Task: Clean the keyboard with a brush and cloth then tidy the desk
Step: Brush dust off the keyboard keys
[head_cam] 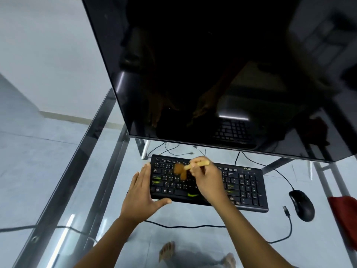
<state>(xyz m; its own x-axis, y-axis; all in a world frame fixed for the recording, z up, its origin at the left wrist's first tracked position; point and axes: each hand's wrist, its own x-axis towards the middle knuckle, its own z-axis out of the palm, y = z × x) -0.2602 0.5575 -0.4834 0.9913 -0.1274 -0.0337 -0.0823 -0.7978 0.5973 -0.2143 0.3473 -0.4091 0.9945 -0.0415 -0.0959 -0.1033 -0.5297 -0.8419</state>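
Observation:
A black keyboard [245,187] lies on the glass desk [135,238] below the monitor. My right hand [208,180] is closed around the wooden handle of a small brush [195,165]; its brown bristles, blurred, rest on the upper left keys. Flat against the keyboard's left end is my left hand [142,194], fingers straight and together, thumb along the front edge. A red cloth [345,219] lies at the desk's right edge, partly cut off by the frame.
A large dark monitor [212,74] fills the upper view on a metal stand. A black mouse [301,205] sits right of the keyboard. A loose black cable with a USB plug [286,210] runs across the desk front. Feet show through the glass.

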